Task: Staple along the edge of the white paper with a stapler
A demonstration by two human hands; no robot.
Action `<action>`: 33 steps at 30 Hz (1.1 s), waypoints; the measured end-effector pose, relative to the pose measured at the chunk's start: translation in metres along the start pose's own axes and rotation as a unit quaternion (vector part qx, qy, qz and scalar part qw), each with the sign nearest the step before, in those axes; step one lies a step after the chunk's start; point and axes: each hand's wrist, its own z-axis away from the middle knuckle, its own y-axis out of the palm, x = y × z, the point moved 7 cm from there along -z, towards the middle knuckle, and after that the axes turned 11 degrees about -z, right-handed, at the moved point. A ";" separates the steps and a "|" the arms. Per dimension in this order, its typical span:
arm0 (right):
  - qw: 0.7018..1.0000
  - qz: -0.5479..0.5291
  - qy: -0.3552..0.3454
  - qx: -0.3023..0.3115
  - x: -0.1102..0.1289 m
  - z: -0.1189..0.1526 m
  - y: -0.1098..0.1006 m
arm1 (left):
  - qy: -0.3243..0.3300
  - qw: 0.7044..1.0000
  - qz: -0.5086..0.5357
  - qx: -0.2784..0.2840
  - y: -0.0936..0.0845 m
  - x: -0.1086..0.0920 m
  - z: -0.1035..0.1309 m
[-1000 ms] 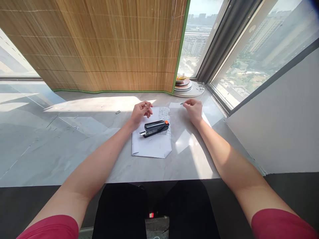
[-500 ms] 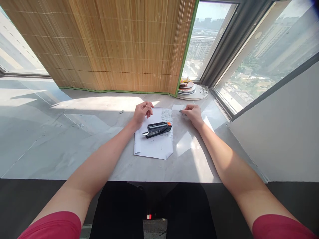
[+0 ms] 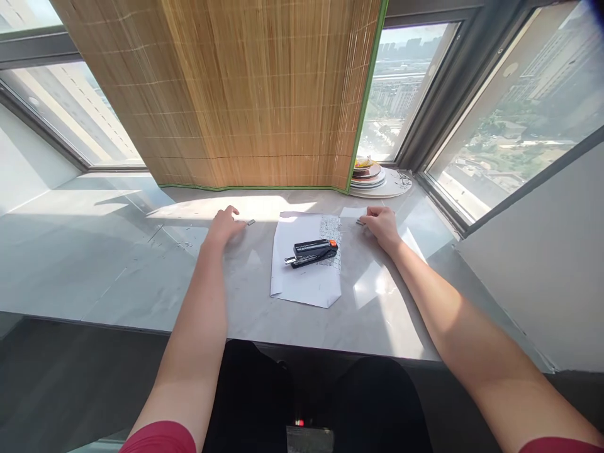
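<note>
My left hand (image 3: 225, 226) rests on the windowsill counter with its fingers apart, the thumb close beside a small grey strip of staples (image 3: 251, 222); whether they touch is hard to see. On the right, my right hand (image 3: 383, 228) pinches another small strip of staples (image 3: 360, 221) just above the counter. Between both hands lies a sheet of white paper (image 3: 302, 286), its lower corners folded and its right side printed with dense dark marks. A black stapler (image 3: 311, 253) with an orange button sits across this paper, its nose pointing left.
The pale marble counter (image 3: 141, 277) ends at a front edge above my dark-trousered legs. Small staple bits (image 3: 186, 244) lie scattered at left. A bamboo blind (image 3: 264, 107) hangs at the back, with stacked plates (image 3: 372, 181) by its right edge. A white wall (image 3: 528, 277) bounds the right.
My left hand has moved left, off the paper, to beside the loose staple strip. My right hand keeps its pinch on the other strip. The view has shifted a little left.
</note>
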 end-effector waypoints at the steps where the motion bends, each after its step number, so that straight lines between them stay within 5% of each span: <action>1: 1.000 -0.003 -0.001 -0.002 0.001 0.000 0.000 | 0.029 1.000 -0.002 0.011 0.005 -0.004 -0.001; 8: 0.994 0.001 -0.107 -0.022 0.041 0.010 0.004 | 0.092 0.995 -0.005 -0.030 0.026 -0.038 -0.004; 11: 0.972 -0.041 -0.193 0.124 0.074 0.029 0.031 | 0.102 0.989 0.031 -0.104 0.026 -0.053 -0.004; 15: 0.893 -0.064 -0.258 0.363 0.106 0.074 0.074 | 0.160 0.954 0.146 -0.206 0.023 -0.086 0.005; 18: 0.862 -0.046 -0.274 0.423 0.113 0.096 0.093 | 0.256 0.920 0.192 -0.226 0.023 -0.117 0.021; 22: 0.889 -0.049 -0.280 0.359 0.111 0.096 0.093 | 0.351 0.881 0.248 -0.199 0.024 -0.139 0.037; 27: 0.957 -0.063 -0.259 0.116 0.101 0.066 0.058 | 0.396 0.864 0.282 -0.128 0.034 -0.144 0.037; 33: 0.956 -0.008 -0.239 0.171 0.087 0.057 0.065 | 0.470 0.847 0.245 -0.032 0.047 -0.157 0.049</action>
